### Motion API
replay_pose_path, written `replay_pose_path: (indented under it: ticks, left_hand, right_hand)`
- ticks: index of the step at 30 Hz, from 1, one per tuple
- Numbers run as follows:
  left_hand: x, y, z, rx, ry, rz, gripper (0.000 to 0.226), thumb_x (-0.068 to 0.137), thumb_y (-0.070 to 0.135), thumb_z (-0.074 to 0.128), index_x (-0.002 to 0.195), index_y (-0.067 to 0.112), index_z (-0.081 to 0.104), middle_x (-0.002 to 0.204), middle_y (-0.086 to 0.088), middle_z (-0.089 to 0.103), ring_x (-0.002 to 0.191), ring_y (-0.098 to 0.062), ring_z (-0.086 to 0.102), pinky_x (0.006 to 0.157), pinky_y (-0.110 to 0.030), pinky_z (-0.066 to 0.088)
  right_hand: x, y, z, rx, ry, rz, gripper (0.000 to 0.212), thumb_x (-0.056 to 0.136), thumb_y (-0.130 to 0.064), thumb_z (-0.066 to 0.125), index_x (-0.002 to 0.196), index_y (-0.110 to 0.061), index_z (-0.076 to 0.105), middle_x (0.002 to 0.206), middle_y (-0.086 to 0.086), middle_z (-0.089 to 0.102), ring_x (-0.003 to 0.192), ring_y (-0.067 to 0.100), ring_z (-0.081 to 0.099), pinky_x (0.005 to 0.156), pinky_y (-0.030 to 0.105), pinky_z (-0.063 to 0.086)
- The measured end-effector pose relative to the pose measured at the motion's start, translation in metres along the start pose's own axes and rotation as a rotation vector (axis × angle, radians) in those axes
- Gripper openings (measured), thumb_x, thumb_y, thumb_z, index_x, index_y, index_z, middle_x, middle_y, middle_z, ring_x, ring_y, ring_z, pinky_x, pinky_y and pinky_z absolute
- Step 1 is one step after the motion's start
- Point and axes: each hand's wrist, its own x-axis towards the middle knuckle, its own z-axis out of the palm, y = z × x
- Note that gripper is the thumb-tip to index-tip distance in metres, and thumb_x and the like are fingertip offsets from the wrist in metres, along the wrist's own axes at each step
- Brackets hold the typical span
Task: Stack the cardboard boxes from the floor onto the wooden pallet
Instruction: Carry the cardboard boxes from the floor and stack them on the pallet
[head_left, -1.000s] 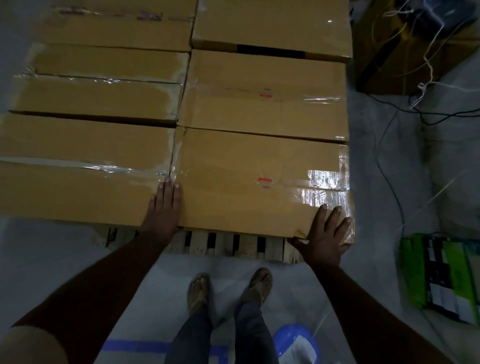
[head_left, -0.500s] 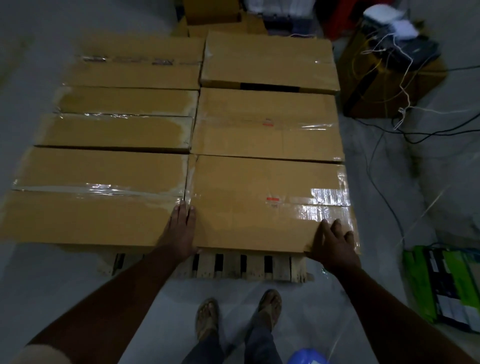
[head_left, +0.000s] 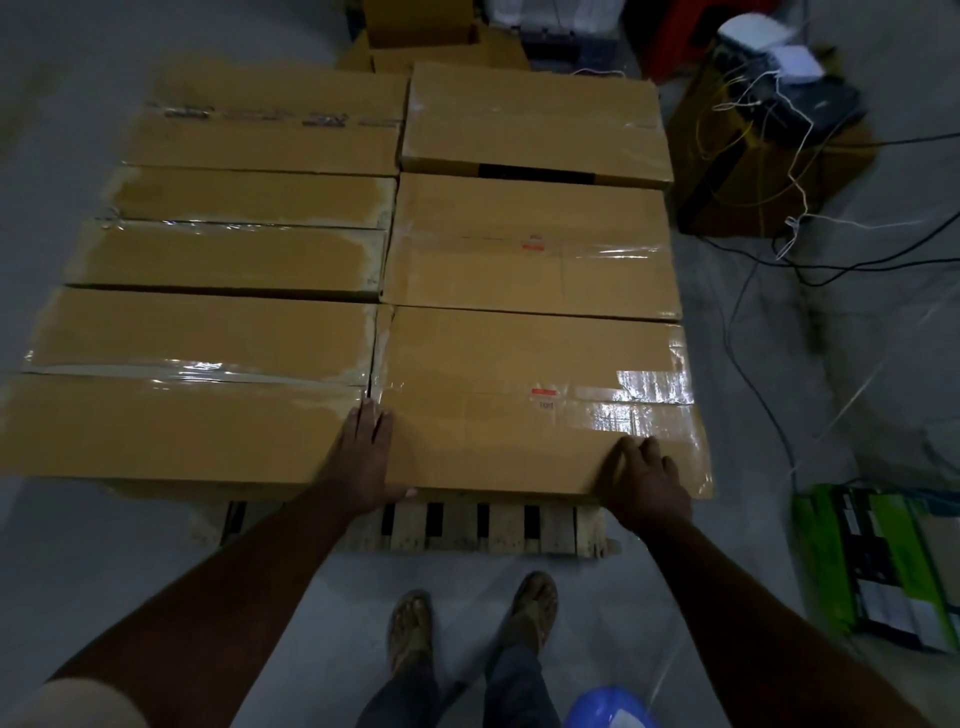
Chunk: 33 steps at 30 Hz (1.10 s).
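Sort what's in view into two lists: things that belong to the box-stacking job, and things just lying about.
Part of the job:
- near right box, both hands on it
- left hand
- right hand
- five other stacked boxes
- wooden pallet

Lying about:
- green packages on the floor at right
- cables
- box with devices
- blue object by the feet
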Motion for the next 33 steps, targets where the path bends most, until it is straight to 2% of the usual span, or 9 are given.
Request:
replay_pose_path:
  ticks: [4,6,8,13,17,21,26,30,33]
  left_hand:
    - [-0.018,0.003,-0.02,-0.136,0.007,0.01,0.105,0.088,0.055,0.069,0.16,0.004,0.013,0.169,-0.019,0.001,0.156,-0.035,0.005,0.126,-0.046,0.017]
    - [-0.028,0.005,-0.033,-0.196,0.01,-0.007,0.095,0.094,0.045,0.067,0.161,0.005,0.012,0.169,-0.016,0.004,0.156,-0.032,0.008,0.126,-0.044,0.018]
    - [-0.039,0.006,-0.047,-0.239,0.023,-0.031,0.088,0.097,0.038,0.065,0.161,0.008,0.013,0.17,-0.013,0.009,0.156,-0.029,0.011,0.126,-0.04,0.017]
    - [-0.06,0.006,-0.082,-0.268,0.086,-0.084,0.073,0.099,0.031,0.062,0.159,0.013,0.026,0.167,-0.008,0.022,0.154,-0.023,0.022,0.123,-0.032,0.022]
    - [-0.06,0.001,-0.104,-0.264,0.14,-0.119,0.071,0.098,0.027,0.065,0.159,0.016,0.03,0.166,-0.005,0.026,0.152,-0.022,0.027,0.123,-0.035,0.026]
    - [-0.04,-0.023,-0.118,-0.262,0.168,-0.129,0.069,0.095,0.027,0.067,0.156,0.019,0.036,0.164,-0.005,0.033,0.15,-0.023,0.031,0.122,-0.038,0.029]
    - [0.008,-0.071,-0.135,-0.27,0.144,-0.122,0.071,0.095,0.028,0.068,0.157,0.017,0.035,0.166,-0.005,0.027,0.15,-0.025,0.029,0.121,-0.043,0.031]
    - [0.06,-0.115,-0.139,-0.237,0.111,-0.08,0.084,0.091,0.029,0.074,0.159,0.02,0.026,0.171,-0.003,0.008,0.155,-0.027,0.017,0.12,-0.046,0.033]
    - [0.091,-0.146,-0.139,-0.204,0.096,-0.123,0.106,0.084,0.037,0.08,0.163,0.022,0.011,0.17,-0.005,-0.015,0.156,-0.034,-0.003,0.121,-0.051,0.028]
  right_hand:
    - [-0.011,-0.029,0.011,0.138,0.031,-0.163,0.079,0.09,-0.056,0.048,0.157,-0.02,0.031,0.16,0.014,0.039,0.139,0.039,0.047,0.102,0.054,0.051]
    - [-0.028,-0.061,-0.006,0.228,0.024,-0.23,0.074,0.095,-0.045,0.058,0.159,-0.016,0.034,0.166,0.013,0.033,0.147,0.035,0.04,0.114,0.048,0.043]
    - [-0.041,-0.088,-0.021,0.306,-0.007,-0.316,0.081,0.093,-0.037,0.068,0.161,-0.019,0.03,0.17,0.007,0.025,0.152,0.029,0.03,0.121,0.042,0.033]
    - [-0.047,-0.136,-0.047,0.351,-0.04,-0.484,0.076,0.094,-0.03,0.068,0.161,-0.02,0.032,0.167,0.006,0.032,0.154,0.025,0.028,0.123,0.034,0.024]
    - [-0.042,-0.18,-0.071,0.322,-0.054,-0.573,0.076,0.097,-0.03,0.068,0.162,-0.021,0.029,0.168,0.0,0.03,0.155,0.021,0.026,0.122,0.032,0.024]
    - [-0.024,-0.229,-0.078,0.307,-0.071,-0.598,0.075,0.098,-0.032,0.067,0.162,-0.017,0.03,0.167,0.003,0.032,0.154,0.023,0.028,0.124,0.034,0.025]
    - [0.009,-0.297,-0.076,0.373,-0.144,-0.532,0.067,0.098,-0.027,0.068,0.157,-0.012,0.039,0.161,0.005,0.041,0.148,0.024,0.037,0.116,0.024,0.028]
    - [0.049,-0.352,-0.066,0.553,-0.132,-0.369,0.055,0.095,-0.023,0.07,0.147,-0.011,0.053,0.148,0.009,0.054,0.135,0.028,0.052,0.112,0.047,0.046]
    - [0.089,-0.38,-0.052,0.618,-0.115,-0.326,0.024,0.089,-0.016,0.072,0.112,-0.013,0.073,0.112,0.004,0.071,0.102,0.024,0.07,0.091,0.049,0.059]
